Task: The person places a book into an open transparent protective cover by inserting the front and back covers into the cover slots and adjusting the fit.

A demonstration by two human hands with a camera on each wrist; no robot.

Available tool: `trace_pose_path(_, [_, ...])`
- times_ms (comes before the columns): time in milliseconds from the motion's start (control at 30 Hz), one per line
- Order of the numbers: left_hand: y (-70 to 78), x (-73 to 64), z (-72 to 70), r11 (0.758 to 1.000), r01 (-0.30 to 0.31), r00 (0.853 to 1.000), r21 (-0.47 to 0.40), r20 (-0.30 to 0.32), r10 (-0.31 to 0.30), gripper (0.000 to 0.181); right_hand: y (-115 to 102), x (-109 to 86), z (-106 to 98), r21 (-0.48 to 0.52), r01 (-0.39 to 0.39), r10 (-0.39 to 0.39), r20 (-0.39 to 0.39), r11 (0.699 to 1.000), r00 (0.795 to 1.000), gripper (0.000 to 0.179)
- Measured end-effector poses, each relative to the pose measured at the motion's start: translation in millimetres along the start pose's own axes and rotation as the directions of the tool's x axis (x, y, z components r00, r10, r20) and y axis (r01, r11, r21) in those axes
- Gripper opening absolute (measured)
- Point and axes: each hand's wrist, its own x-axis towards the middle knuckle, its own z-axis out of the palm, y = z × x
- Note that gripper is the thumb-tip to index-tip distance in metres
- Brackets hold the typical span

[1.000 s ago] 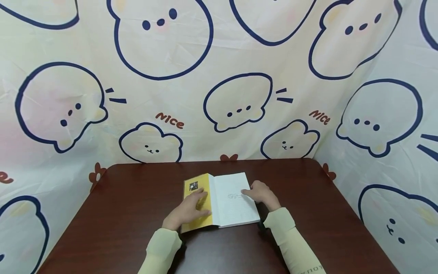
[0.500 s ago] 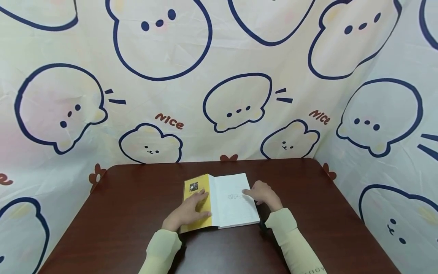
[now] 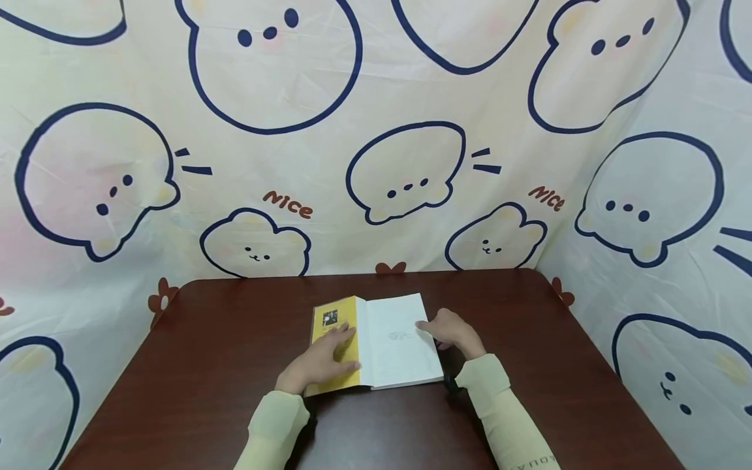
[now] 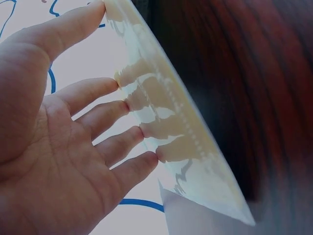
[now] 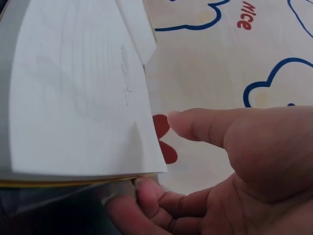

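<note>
An open book (image 3: 399, 346) lies on the dark wooden table, a white page with small grey marks at right and a yellow flap (image 3: 346, 313) with a small photo at left. My left hand (image 3: 320, 359) rests on the flap with its fingers spread. In the left wrist view its fingertips touch the glossy flap (image 4: 186, 142). My right hand (image 3: 452, 329) is at the book's right edge. The right wrist view has its fingers curled beneath that edge, while the thumb stands above the level of the white page (image 5: 78, 107).
The brown table (image 3: 235, 326) extends around the book on all sides. A pale cloth wall (image 3: 329, 156) printed with blue bear outlines rises behind the table and at its sides.
Both hands keep nearly the same places on the book. The head view has shifted slightly.
</note>
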Motion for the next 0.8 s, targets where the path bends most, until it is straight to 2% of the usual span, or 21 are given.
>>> trace_pose_path(267, [-1.6,2.0,0.6,1.0,0.014,1.0,-0.008,-0.003,-0.014,0.076,6.5,4.4,-6.1,0.116,0.028,-0.032,0.033,0.993,0.999,0.045])
trace_pose_path(567, [-2.4,-0.9,-1.2,0.999,0.038,0.999,-0.006,0.007,-0.038,0.076,3.0,4.2,-8.9,0.291,0.079,-0.11,0.091,0.954,0.99,0.041])
trace_pose_path(800, [0.5,-2.6,-4.1,0.999,0.029,0.999,-0.028,0.014,-0.029,0.076,3.2,9.1,-10.3,0.363,0.159,-0.186,0.039,0.918,0.982,0.036])
